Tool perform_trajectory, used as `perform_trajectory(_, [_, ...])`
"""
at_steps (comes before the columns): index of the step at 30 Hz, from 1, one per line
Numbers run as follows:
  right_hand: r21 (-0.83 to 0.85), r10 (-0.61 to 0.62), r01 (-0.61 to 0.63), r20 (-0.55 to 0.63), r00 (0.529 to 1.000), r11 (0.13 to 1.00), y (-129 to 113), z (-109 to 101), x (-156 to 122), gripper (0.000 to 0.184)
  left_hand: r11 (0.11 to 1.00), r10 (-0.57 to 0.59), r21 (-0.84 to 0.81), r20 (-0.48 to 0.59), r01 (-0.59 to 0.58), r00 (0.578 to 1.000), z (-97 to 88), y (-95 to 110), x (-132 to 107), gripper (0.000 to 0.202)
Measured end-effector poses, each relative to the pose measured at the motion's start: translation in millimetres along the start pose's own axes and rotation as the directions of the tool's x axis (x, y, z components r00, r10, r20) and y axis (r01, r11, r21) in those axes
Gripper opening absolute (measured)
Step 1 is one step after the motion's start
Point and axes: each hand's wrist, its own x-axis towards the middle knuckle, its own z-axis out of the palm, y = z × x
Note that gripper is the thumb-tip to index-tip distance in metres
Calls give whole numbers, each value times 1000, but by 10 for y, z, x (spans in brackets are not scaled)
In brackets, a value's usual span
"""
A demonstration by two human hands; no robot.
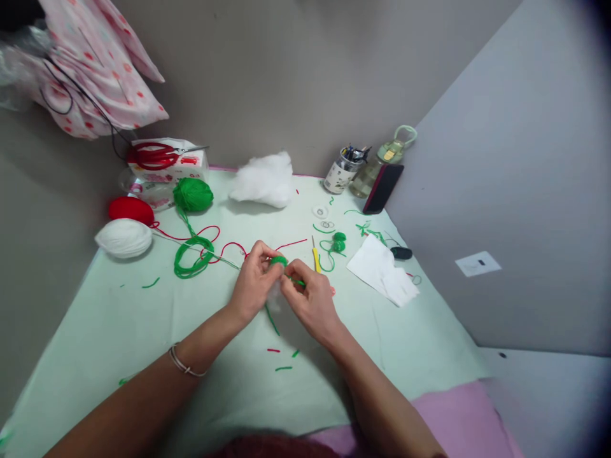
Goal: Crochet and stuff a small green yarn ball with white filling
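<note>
My left hand (252,283) and my right hand (311,299) meet over the middle of the pale green table cover (114,331). Both pinch a small green crocheted piece (279,261) held between the fingertips. A bit of white stuffing (274,294) shows under it and a green yarn tail (272,320) hangs below. Green yarn runs left from the piece to a loose green coil (191,257) and on to a green yarn ball (193,194). A yellow-handled crochet hook (316,256) lies just right of my hands.
Red (130,208) and white (124,238) yarn balls lie at the left, with red scissors (157,154) on a box. White stuffing (265,181), a pen cup (341,170), a bottle (382,162), a phone (382,189), white tissue (384,270) and small green pieces (338,242) lie beyond.
</note>
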Motion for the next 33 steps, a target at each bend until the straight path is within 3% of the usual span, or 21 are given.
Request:
perform_trajectory(3, [112,46,-45,-6,999,993,31,29,43,21,1000,-17,1,-24,18,1000,1,-36,8,20])
perform_trajectory(7, [256,101,-97,-2,995,962,69,-5,128,27,997,-66,-40,42,68,997,-31,28,-2,18])
perform_trajectory(11, [265,120,-99,-64,991,959,80,-63,153,32,994,-85,-52,135,92,987,-71,120,-12,22])
perform_trajectory(15, [233,108,-96,-39,993,968,65,-123,142,35,998,-52,-33,204,60,978,-110,129,25,30])
perform_trajectory(20, [152,21,-31,68,997,988,10,-143,71,24,999,-33,-8,144,34,989,-109,73,69,32])
perform_trajectory(27, [110,30,-36,54,998,993,-17,-4,9,18,1000,-2,30,-53,3,999,-15,-33,19,18])
perform_trajectory(30, [180,97,-101,27,995,978,22,-13,70,25,999,-38,-10,-18,37,999,-6,-29,5,18])
perform_trajectory(33, [239,133,-130,2,991,962,70,-67,124,30,995,-85,-52,84,89,993,-41,29,9,22])
